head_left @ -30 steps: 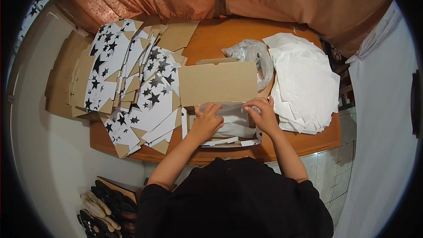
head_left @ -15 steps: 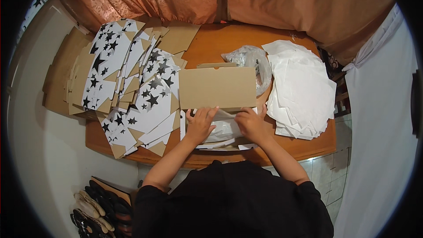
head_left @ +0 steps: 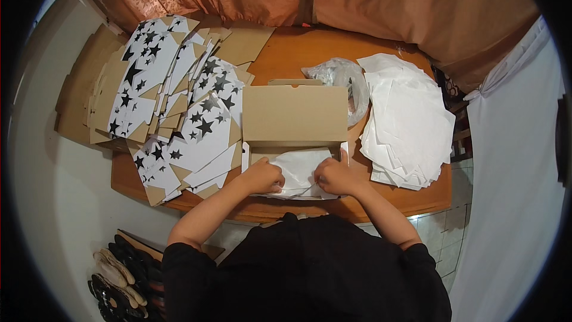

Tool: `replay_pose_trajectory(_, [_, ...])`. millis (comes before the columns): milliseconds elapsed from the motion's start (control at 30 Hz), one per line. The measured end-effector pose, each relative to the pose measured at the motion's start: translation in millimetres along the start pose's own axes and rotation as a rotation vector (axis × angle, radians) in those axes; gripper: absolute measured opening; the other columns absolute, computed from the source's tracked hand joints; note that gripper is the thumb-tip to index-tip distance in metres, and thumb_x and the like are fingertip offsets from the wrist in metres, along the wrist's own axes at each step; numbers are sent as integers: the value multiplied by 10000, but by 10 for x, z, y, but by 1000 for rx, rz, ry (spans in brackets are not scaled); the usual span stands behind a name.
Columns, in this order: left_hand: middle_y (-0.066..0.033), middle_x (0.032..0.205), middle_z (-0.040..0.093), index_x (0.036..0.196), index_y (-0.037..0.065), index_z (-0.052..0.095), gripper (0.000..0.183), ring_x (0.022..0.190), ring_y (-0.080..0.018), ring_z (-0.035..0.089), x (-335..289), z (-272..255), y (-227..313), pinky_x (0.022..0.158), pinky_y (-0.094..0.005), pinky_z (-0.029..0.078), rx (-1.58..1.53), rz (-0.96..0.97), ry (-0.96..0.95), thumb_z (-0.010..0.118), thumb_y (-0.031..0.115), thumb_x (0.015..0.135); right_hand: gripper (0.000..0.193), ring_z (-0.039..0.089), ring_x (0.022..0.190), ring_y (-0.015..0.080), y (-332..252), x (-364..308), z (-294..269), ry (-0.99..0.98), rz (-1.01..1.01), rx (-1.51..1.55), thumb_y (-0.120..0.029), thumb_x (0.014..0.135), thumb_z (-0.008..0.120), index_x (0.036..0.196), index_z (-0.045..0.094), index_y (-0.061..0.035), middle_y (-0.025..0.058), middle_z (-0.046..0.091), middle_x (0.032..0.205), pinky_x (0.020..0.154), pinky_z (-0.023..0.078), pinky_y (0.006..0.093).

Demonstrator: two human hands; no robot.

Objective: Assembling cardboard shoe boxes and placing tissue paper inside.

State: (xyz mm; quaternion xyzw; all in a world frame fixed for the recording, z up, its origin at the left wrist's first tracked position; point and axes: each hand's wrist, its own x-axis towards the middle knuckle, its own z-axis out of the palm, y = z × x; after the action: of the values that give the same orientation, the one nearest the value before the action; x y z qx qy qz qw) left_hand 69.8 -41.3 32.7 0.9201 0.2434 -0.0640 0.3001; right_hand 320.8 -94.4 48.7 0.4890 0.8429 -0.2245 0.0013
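Observation:
A cardboard box (head_left: 295,113) stands in front of me with its brown lid raised at the back. White tissue paper (head_left: 301,164) lies in the box and covers much of its opening; what is beneath it is hidden. My left hand (head_left: 265,175) is closed on the paper at the front left, its fingers curled down. At the front right my right hand (head_left: 333,176) is also closed, with its fingertips pinching the paper near the box's side wall.
To the left is a heap of flat cardboard pieces (head_left: 205,125) printed with black stars. A stack of white paper sheets (head_left: 408,122) lies on the right of the wooden table (head_left: 286,53). Behind the box sits a clear plastic bag (head_left: 342,77). Several shoes (head_left: 122,274) stand at lower left.
Both hands have come from the back of the box opening toward its front edge, drawing the white paper over the inside. The lid stays raised.

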Motion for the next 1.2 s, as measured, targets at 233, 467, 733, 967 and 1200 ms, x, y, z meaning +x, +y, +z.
replay_pose_trajectory(233, [1, 739, 502, 620, 180, 634, 110, 827, -172, 511, 64, 82, 10, 767, -362, 329, 316, 116, 139, 716, 239, 661, 138, 585, 871, 212, -30, 131, -367, 136, 166, 467, -177, 806, 538, 898, 630, -133, 29, 646, 825, 996, 120, 553])
replay_pose_trajectory(467, [-29, 914, 500, 621, 161, 591, 216, 931, -212, 486, -64, -220, 86, 811, -352, 328, -98, 110, 383, 776, 270, 594, 189, 609, 834, 217, -81, 370, 214, -40, 134, 333, -243, 825, 601, 992, 656, -174, 28, 655, 824, 987, 117, 580])
replay_pose_trajectory(733, [-128, 1216, 479, 1123, 178, 564, 593, 1152, -292, 432, -130, -167, 39, 986, -428, 299, -1, 60, 203, 793, 317, 594, 148, 587, 897, 209, -146, 294, 319, 135, 143, 471, -77, 785, 530, 827, 645, -159, 10, 618, 837, 954, 172, 607])
replay_pose_trajectory(967, [-75, 1204, 510, 1058, 202, 610, 505, 1194, -227, 422, -150, -162, -35, 1002, -501, 268, 230, 9, 105, 786, 247, 587, 163, 527, 995, 209, 28, 38, -170, -1, 6, 176, -135, 791, 495, 813, 656, -136, 2, 590, 878, 990, 144, 605])
replay_pose_trajectory(1200, [-38, 1175, 547, 1137, 145, 571, 446, 1211, -189, 423, 55, 117, -222, 1046, -561, 192, 481, 2, -40, 666, 298, 729, 161, 498, 1039, 222, 18, -31, -76, -153, -13, 149, -151, 754, 547, 844, 679, -131, 9, 591, 896, 1013, 128, 628])
